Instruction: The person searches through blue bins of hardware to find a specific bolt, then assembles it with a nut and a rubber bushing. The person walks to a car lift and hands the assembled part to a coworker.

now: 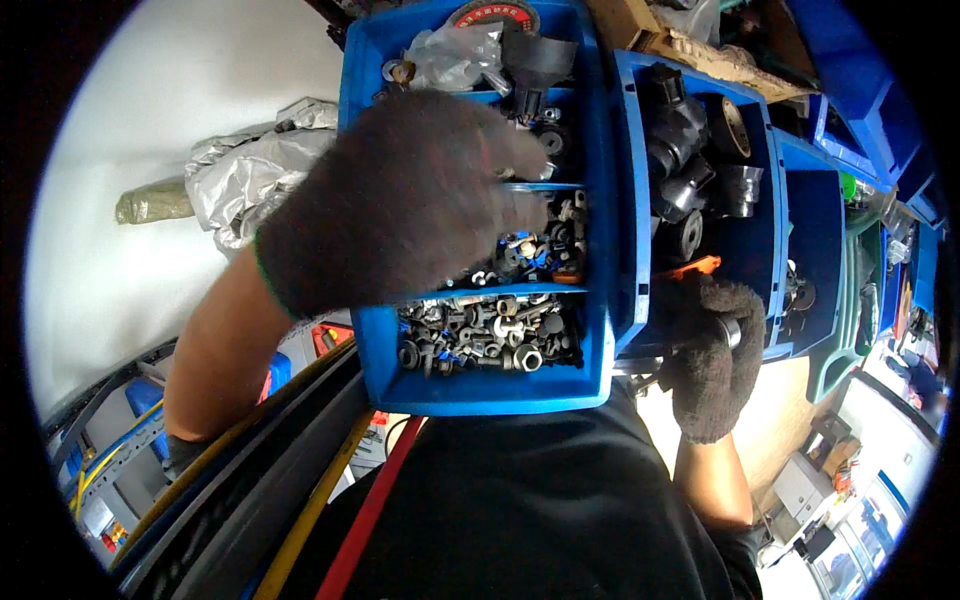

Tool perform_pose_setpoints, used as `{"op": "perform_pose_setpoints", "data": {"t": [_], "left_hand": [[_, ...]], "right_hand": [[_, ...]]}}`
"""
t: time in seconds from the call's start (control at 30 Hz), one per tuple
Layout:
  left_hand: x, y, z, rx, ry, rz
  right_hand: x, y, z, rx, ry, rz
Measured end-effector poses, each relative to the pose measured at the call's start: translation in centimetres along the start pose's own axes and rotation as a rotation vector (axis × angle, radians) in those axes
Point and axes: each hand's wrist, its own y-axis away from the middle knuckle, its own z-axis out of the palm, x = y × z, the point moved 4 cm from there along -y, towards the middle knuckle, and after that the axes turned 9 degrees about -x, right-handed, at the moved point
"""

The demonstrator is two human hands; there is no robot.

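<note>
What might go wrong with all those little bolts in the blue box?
The left hand, in its dark glove, might knock loose bolts over a blue divider and mix them up. If the blue box tipped, bolts might spill toward the person's black clothes.

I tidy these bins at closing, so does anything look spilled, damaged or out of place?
No spill or damage stands out. The crumpled clear bag at the far end of the blue bin looks slightly stray, as loose fasteners fill the near end. The left hand hides part of the bin.
</note>
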Motion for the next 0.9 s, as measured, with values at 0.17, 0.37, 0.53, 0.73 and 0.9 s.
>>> {"op": "perform_pose_setpoints", "data": {"t": [0.17,0.37,0.53,0.73,0.9], "left_hand": [[1.6,-0.5,1.4,-0.115,-0.533,0.103],[0.2,1.5,-1.6,-0.097,-0.669,-0.032],[0.3,3.9,-2.2,-0.079,-0.599,-0.055],[0.3,3.0,-0.8,-0.096,-0.586,-0.032],[-0.8,1.0,-0.3,-0.109,-0.657,0.063]], "right_hand": [[-0.1,-0.1,0.1,-0.013,-0.167,0.004],[-0.2,0.3,-0.1,-0.014,-0.184,0.055],[-0.4,0.0,0.0,-0.024,-0.112,0.041],[-0.4,0.0,0.2,0.020,0.013,-0.031],[0.4,0.1,-0.4,-0.001,0.180,-0.152]]}}
